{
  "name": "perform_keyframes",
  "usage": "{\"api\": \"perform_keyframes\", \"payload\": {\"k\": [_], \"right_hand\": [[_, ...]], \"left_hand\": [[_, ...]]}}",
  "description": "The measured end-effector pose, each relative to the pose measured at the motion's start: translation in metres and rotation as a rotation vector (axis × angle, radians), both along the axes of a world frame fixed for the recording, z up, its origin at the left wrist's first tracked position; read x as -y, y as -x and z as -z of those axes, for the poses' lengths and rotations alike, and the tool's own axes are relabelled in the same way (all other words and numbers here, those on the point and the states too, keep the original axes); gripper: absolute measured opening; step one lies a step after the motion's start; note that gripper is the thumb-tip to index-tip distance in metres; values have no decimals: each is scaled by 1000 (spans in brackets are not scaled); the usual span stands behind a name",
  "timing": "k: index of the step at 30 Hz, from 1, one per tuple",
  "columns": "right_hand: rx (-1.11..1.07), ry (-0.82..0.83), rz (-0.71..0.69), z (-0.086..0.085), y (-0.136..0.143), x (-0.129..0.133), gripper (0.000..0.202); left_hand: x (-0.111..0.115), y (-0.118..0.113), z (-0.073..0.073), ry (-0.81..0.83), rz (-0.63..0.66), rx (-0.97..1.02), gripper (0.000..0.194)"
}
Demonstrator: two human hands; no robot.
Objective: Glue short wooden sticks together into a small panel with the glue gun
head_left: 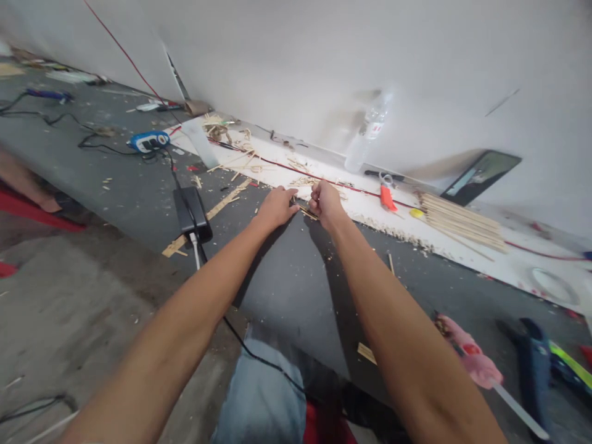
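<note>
Over the dark grey tabletop (296, 271), both my hands are close together near its white strip. My left hand (276, 207) is closed, thumb and index finger bent toward each other around something small that I cannot make out. Just to the right, my right hand (326, 202) is closed with curled fingers; what it pinches is hidden. Short thin wooden sticks (309, 213) lie between the two hands, close to the left thumb. Behind the fingers, broken stick pieces (303, 181) litter the white strip (277, 174).
A black power adapter (192, 213) and a blue-and-white device (148, 142) sit left with cables. Toward the right are a clear bottle (367, 132), an orange-handled tool (387, 198), a stick bundle (462, 222), a phone (481, 177), and a pink glue gun (472, 351). Someone's arm (28, 179) shows far left.
</note>
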State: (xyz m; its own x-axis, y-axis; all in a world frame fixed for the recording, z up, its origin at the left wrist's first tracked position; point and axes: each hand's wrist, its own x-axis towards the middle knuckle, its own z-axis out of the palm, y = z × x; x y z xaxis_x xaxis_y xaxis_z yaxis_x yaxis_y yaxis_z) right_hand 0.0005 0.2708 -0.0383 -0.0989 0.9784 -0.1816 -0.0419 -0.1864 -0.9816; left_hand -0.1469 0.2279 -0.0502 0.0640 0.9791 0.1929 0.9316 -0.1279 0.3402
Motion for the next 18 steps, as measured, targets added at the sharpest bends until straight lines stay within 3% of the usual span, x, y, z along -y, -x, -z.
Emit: {"api": "perform_keyframes", "payload": {"k": [6, 11, 14, 18], "right_hand": [[-130, 77, 24, 2, -9, 11, 30], [-210, 108, 0, -2, -14, 21, 30], [-240, 101, -36, -14, -17, 31, 29], [-244, 63, -133, -32, -19, 59, 30]], "left_hand": [[-7, 7, 1, 89, -35, -2, 36], [2, 16, -11, 178, -116, -18, 37], [24, 25, -22, 252, -159, -33, 37], [90, 38, -30, 322, -192, -22, 38]]}}
